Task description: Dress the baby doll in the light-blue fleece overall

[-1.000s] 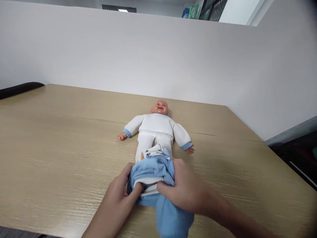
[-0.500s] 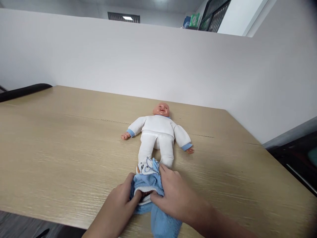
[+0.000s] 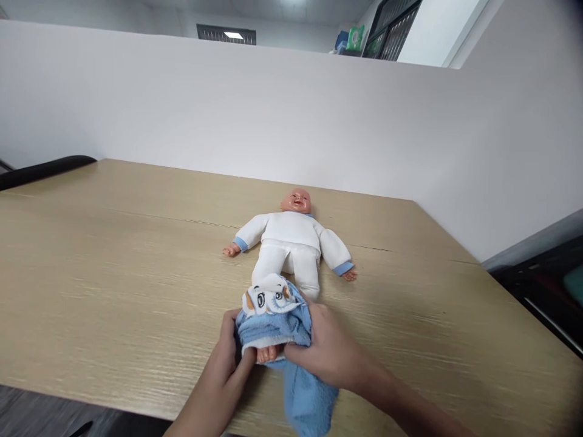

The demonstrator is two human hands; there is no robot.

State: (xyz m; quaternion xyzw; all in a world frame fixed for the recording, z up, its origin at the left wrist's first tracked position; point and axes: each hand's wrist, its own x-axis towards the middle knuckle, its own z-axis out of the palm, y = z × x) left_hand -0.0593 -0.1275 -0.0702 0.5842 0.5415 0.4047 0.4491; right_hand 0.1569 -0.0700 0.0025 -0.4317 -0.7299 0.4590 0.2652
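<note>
A baby doll (image 3: pixel 291 243) in a white suit with blue cuffs lies face up on the wooden table (image 3: pixel 113 273), head away from me. A pair of fluffy blue trousers (image 3: pixel 282 340) with a white cartoon-face patch is bunched over the doll's left-side leg, and a bare doll foot (image 3: pixel 266 354) pokes out of the opening. My left hand (image 3: pixel 228 364) pinches the left edge of the blue cloth. My right hand (image 3: pixel 332 352) grips its right side. The second blue trouser leg hangs over the table's near edge.
A white partition wall (image 3: pixel 273 115) rises behind the table and along its right side. A dark chair back (image 3: pixel 45 167) shows at the far left. A dark surface (image 3: pixel 546 285) lies beyond the table's right edge.
Both hands have pulled the blue trousers further up the doll's leg. The cartoon patch has turned up into view, and the doll's bare foot now sticks out of the cloth.
</note>
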